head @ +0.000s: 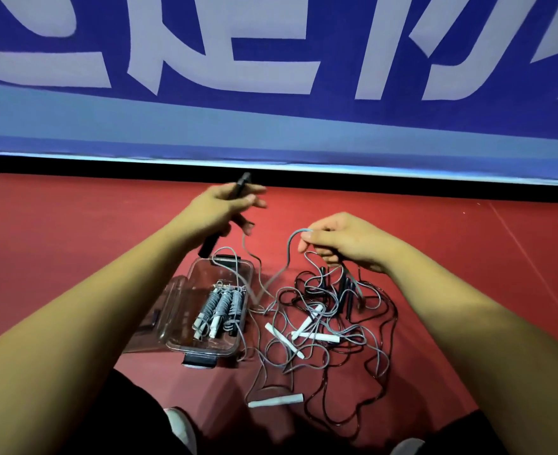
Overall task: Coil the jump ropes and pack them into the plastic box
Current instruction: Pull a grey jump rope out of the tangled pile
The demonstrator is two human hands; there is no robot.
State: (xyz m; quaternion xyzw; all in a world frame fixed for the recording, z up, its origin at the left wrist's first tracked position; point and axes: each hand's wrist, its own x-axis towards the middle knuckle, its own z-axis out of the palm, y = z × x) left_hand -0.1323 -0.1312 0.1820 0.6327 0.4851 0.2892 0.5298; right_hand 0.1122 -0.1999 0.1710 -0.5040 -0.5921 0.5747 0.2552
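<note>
Jump rope cord (288,254), grey, was strung between both hands above the red floor (74,241), sagging to a low point just right of the clear plastic box (205,349). Left hand (221,208) was clenched round a black handle (209,246), whose long axis ran from far-right to near-left, near end over the box's far rim. Right hand (343,239) pinched the cord at a bend between thumb and forefinger, right of the handle and a bit nearer. For winding, slack lay to the right of the handle, so the right hand was the feeder, I'd judge. Three coiled ropes (220,305) already lay in the box. A loose tangle (320,326) of grey and black cords with white and black handles sat on the floor right of the box, touching it. Left fingers were blurred; one handle or two, cannot tell. Cord ends were untraceable in the tangle. Black handles under the right palm: held or not, unclear.
</note>
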